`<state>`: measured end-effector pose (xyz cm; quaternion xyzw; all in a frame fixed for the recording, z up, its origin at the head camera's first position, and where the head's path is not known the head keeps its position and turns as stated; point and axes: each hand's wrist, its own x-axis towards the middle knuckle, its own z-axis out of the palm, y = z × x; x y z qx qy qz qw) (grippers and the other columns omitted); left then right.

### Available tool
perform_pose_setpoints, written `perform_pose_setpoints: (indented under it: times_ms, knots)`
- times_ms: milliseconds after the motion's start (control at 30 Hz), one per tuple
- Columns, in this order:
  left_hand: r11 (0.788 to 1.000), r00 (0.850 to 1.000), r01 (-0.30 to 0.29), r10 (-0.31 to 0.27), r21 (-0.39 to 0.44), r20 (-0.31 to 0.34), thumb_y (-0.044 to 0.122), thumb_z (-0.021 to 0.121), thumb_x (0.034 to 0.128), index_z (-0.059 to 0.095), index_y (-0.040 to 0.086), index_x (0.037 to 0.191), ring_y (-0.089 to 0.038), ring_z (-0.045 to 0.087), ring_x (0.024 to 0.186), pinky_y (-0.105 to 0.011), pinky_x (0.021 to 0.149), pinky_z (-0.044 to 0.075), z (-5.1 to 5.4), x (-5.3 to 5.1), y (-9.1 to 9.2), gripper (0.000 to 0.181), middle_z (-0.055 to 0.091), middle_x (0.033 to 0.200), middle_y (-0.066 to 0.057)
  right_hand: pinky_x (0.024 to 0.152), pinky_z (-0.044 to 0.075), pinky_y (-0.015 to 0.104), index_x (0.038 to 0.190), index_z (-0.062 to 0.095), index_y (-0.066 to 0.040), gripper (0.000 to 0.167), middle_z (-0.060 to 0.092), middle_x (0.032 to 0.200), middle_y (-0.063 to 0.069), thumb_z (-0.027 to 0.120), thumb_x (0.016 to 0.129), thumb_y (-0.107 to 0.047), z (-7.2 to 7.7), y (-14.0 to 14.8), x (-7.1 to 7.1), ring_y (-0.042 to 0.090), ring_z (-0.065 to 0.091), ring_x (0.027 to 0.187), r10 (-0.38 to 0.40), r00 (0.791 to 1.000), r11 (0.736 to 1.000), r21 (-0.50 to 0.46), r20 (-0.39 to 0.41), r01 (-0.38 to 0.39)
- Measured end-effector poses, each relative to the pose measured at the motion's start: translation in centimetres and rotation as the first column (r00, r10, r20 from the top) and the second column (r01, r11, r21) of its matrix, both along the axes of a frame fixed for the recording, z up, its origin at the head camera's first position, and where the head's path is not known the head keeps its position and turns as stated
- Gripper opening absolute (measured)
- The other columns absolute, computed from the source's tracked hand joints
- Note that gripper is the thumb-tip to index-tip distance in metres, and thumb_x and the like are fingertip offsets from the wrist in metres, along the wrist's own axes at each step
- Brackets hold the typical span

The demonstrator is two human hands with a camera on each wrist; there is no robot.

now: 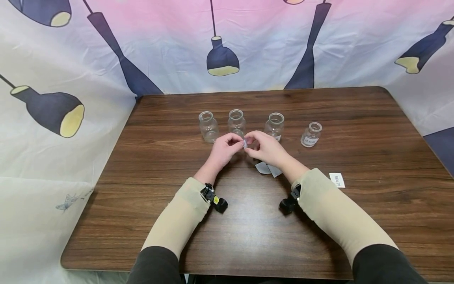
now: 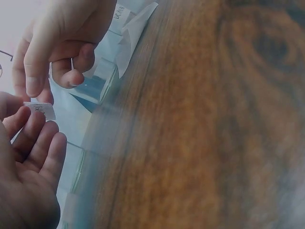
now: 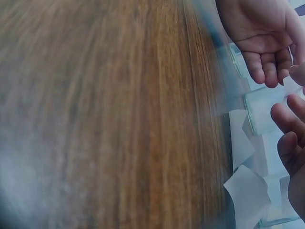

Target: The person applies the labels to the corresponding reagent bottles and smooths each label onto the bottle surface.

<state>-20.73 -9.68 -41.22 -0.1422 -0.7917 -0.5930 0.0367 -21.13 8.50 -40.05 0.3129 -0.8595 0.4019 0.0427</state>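
A small white printed label (image 1: 245, 144) is between the fingertips of both hands, in front of the second jar from the left (image 1: 236, 121). My left hand (image 1: 224, 152) pinches the label (image 2: 44, 110) by one side, its other fingers loosely bent in the left wrist view. From the other side my right hand (image 1: 265, 149) pinches it with thumb and finger. Under the right hand lie white paper pieces (image 1: 263, 168), seen also as curled paper (image 3: 248, 195) in the right wrist view.
A glass jar (image 1: 209, 128) stands at the left of the row. Right of the hands are a jar (image 1: 275, 124) and a smaller jar (image 1: 311, 135), both bearing labels. Another printed white slip (image 1: 337, 180) lies beside the right forearm on the wooden table (image 1: 248, 236).
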Motion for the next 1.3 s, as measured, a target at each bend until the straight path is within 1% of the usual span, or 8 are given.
perform_pose_setpoints:
  times_ms: [267, 433, 733, 967, 1033, 1200, 1233, 1300]
  knots:
    - [1.0, 1.0, -0.008, 0.008, -0.009, 0.011, 0.008, 0.069, 0.0822, 0.064, 0.0, 0.088, -0.009, 0.053, 0.067, -0.021, 0.061, 0.043, 0.11, -0.07, 0.08, 0.011, 0.061, 0.074, -0.001, 0.065, 0.047, 0.03, 0.113, 0.059, -0.007, 0.029, 0.061, 0.098, 0.005, 0.065, 0.085, -0.015, 0.34, -0.33, 0.11, 0.014, 0.058, 0.075, -0.026, 0.999, 0.999, 0.028, 0.036, 0.025]
    - [1.0, 1.0, -0.003, 0.003, 0.008, 0.019, 0.01, 0.07, 0.0824, 0.063, 0.0, 0.089, -0.01, 0.055, 0.069, -0.022, 0.063, 0.044, 0.0, -0.06, 0.05, 0.013, 0.064, 0.078, -0.004, 0.065, 0.047, 0.031, 0.113, 0.06, -0.006, 0.028, 0.063, 0.095, 0.005, 0.062, 0.086, -0.013, 0.22, -0.31, 0.01, 0.015, 0.057, 0.074, -0.042, 0.998, 0.999, 0.013, 0.053, 0.042]
    - [0.994, 0.994, -0.107, 0.108, 0.018, -0.019, 0.006, 0.068, 0.0822, 0.059, 0.0, 0.091, -0.012, 0.052, 0.074, -0.022, 0.067, 0.042, -0.4, -0.15, -0.45, 0.014, 0.059, 0.083, -0.006, 0.061, 0.046, 0.03, 0.112, 0.058, -0.006, 0.026, 0.063, 0.093, 0.006, 0.063, 0.087, -0.014, -0.31, -0.26, -0.13, 0.017, 0.058, 0.073, -0.044, 0.988, 0.997, -0.063, 0.145, 0.054]
    - [0.993, 0.993, -0.118, 0.118, 0.014, -0.018, 0.005, 0.066, 0.084, 0.061, -0.001, 0.099, -0.012, 0.053, 0.078, -0.021, 0.071, 0.043, -0.4, -0.34, -0.43, 0.017, 0.062, 0.088, -0.01, 0.062, 0.047, 0.029, 0.115, 0.058, -0.005, 0.029, 0.063, 0.095, 0.008, 0.063, 0.087, -0.012, -0.09, -0.21, -0.41, 0.017, 0.058, 0.072, -0.012, 0.976, 0.992, -0.122, 0.216, 0.04]
    - [0.993, 0.992, -0.122, 0.122, -0.001, -0.013, 0.006, 0.065, 0.0848, 0.062, -0.002, 0.096, -0.012, 0.052, 0.077, -0.021, 0.069, 0.042, 0.1, 0.03, -0.33, 0.015, 0.061, 0.086, -0.01, 0.061, 0.048, 0.029, 0.115, 0.059, -0.006, 0.028, 0.064, 0.095, 0.008, 0.063, 0.088, -0.011, -0.05, -0.21, -0.45, 0.017, 0.058, 0.07, -0.003, 0.972, 0.99, -0.136, 0.235, 0.036]
    - [0.991, 0.991, -0.134, 0.133, -0.004, -0.021, 0.006, 0.066, 0.0846, 0.061, -0.002, 0.088, -0.011, 0.05, 0.074, -0.022, 0.066, 0.04, 0.17, 0.09, -0.26, 0.01, 0.06, 0.082, -0.008, 0.058, 0.048, 0.028, 0.114, 0.06, -0.004, 0.027, 0.065, 0.092, 0.009, 0.062, 0.087, -0.009, -0.1, -0.28, -0.5, 0.016, 0.058, 0.066, -0.006, 0.973, 0.987, -0.156, 0.231, 0.043]
    - [0.991, 0.99, -0.134, 0.134, 0.003, -0.03, 0.007, 0.066, 0.0842, 0.061, -0.001, 0.087, -0.01, 0.049, 0.073, -0.021, 0.065, 0.04, -0.32, -0.24, -0.33, 0.009, 0.059, 0.08, -0.005, 0.057, 0.048, 0.028, 0.113, 0.06, -0.004, 0.027, 0.065, 0.091, 0.009, 0.062, 0.087, -0.009, -0.12, -0.3, -0.51, 0.016, 0.058, 0.066, -0.014, 0.974, 0.987, -0.153, 0.225, 0.049]
    - [0.991, 0.99, -0.134, 0.134, 0.007, -0.035, 0.006, 0.066, 0.084, 0.061, -0.001, 0.087, -0.01, 0.049, 0.072, -0.021, 0.065, 0.04, -0.26, -0.23, -0.3, 0.009, 0.059, 0.08, -0.005, 0.056, 0.047, 0.027, 0.112, 0.06, -0.004, 0.025, 0.065, 0.09, 0.009, 0.061, 0.087, -0.009, -0.14, -0.34, -0.54, 0.015, 0.058, 0.065, -0.036, 0.976, 0.987, -0.144, 0.216, 0.068]
